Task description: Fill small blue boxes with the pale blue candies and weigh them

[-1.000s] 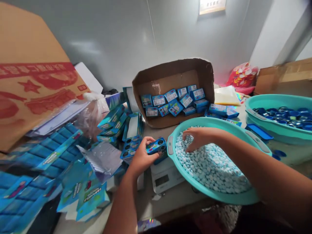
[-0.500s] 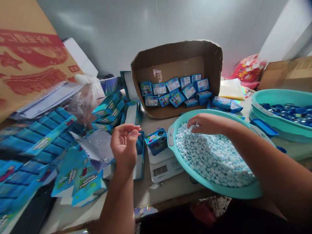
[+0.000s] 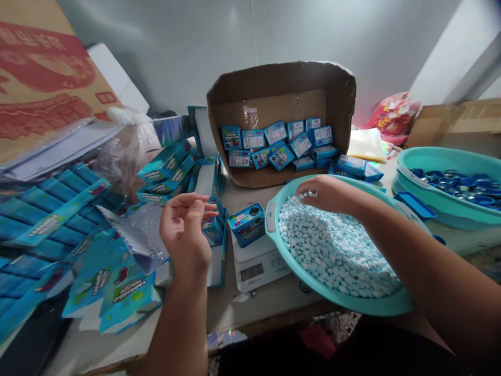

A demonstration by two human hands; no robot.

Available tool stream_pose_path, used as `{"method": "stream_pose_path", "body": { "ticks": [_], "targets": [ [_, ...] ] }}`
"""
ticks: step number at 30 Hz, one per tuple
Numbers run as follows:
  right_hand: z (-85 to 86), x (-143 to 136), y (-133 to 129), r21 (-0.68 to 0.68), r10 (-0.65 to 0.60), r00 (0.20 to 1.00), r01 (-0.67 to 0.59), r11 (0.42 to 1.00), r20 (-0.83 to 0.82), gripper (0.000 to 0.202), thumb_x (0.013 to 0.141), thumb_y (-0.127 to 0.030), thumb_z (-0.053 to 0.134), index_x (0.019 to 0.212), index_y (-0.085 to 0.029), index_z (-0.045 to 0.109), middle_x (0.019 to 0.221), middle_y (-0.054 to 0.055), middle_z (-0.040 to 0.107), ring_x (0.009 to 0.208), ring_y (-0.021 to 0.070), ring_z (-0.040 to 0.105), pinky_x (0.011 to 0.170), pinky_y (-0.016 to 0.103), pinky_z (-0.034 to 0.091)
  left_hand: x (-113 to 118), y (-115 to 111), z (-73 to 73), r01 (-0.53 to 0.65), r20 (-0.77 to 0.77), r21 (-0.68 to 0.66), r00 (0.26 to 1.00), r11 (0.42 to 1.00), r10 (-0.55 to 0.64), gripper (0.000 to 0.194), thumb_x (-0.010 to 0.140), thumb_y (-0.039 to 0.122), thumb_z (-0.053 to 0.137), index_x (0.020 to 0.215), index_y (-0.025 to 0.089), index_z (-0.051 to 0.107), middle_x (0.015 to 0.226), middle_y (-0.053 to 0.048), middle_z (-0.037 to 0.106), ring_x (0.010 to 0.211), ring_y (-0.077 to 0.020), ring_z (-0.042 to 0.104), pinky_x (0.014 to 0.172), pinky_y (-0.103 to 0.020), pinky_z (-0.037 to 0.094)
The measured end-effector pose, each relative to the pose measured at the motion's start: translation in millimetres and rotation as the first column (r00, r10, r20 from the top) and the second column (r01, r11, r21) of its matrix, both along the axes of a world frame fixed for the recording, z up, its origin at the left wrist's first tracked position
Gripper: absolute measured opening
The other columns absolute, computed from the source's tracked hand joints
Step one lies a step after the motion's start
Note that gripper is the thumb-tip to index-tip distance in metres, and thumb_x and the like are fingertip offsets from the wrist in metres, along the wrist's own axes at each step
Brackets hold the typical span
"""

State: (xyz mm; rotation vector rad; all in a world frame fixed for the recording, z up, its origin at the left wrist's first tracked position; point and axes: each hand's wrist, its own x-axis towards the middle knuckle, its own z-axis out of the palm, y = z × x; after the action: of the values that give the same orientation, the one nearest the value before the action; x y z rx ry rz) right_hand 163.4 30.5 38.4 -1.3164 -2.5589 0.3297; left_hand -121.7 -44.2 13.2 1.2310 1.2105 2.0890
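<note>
My left hand [image 3: 187,230] is raised palm-up left of the kitchen scale [image 3: 261,271], its fingers loosely bent and apart, holding nothing. A blue printed candy box [image 3: 247,225] sits on the scale, whose display shows dark digits. My right hand [image 3: 326,194] is over the far left side of a turquoise basin [image 3: 287,256] filled with pale blue and white candies [image 3: 340,261]. Its fingers are curled together around something pale and glinting, too small to name. Behind the left fingertips more blue boxes [image 3: 213,230] stand in a tray.
A tilted cardboard box [image 3: 282,180] at the back holds several blue boxes. Flat cartons [image 3: 131,292] and wrapped box packs [image 3: 50,209] cover the left. At the right is another turquoise basin [image 3: 430,209] with blue and silvery pieces, beside a blue tray [image 3: 415,204].
The view has shifted slightly. My right hand has risen a little from the candies, fingers more closed. My left hand has moved slightly left. Digits now show on the scale display.
</note>
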Motion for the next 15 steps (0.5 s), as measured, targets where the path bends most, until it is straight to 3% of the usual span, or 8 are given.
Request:
{"method": "stream_pose_path", "body": {
  "ticks": [5, 10, 15],
  "targets": [
    [5.2, -2.7, -3.3, -0.007, -0.052, 0.998, 0.051, 0.999, -0.032, 0.018, 0.083, -0.022, 0.059, 0.095, -0.019, 0.072, 0.096, 0.004, 0.073, 0.087, 0.0188, 0.066, 0.076, 0.028, 0.047, 1.8, 0.6, 1.9, 0.001, 0.054, -0.026, 0.999, 1.0, 0.0, 0.028, 0.073, 0.032, 0.069, 0.094, 0.017, 0.058, 0.082, -0.001, 0.062, 0.066, -0.0125, 0.063, 0.058, -0.023, 0.052],
    [4.7, -4.5, -3.4, -0.009, -0.11, 0.986, 0.109, 0.994, -0.124, 0.016, 0.081, -0.022, 0.062, 0.093, -0.019, 0.072, 0.089, 0.003, 0.072, 0.078, 0.0156, 0.066, 0.069, 0.026, 0.048, 0.3, 2.3, -0.7, -0.002, 0.026, -0.036, 1.0, 0.999, 0.003, 0.032, 0.076, 0.032, 0.068, 0.102, 0.017, 0.06, 0.09, -0.002, 0.063, 0.068, -0.0115, 0.063, 0.059, -0.022, 0.052],
    [2.2, -4.9, -1.6, 0.029, -0.078, 0.983, 0.084, 0.996, -0.169, 0.016, 0.08, -0.022, 0.065, 0.093, -0.019, 0.073, 0.092, 0.003, 0.07, 0.08, 0.015, 0.064, 0.07, 0.025, 0.049, -0.6, 2.9, -3.0, -0.011, 0.009, -0.046, 1.0, 0.999, 0.011, 0.031, 0.077, 0.033, 0.068, 0.103, 0.017, 0.061, 0.091, -0.002, 0.064, 0.069, -0.0107, 0.063, 0.06, -0.021, 0.052]
  ]
}}
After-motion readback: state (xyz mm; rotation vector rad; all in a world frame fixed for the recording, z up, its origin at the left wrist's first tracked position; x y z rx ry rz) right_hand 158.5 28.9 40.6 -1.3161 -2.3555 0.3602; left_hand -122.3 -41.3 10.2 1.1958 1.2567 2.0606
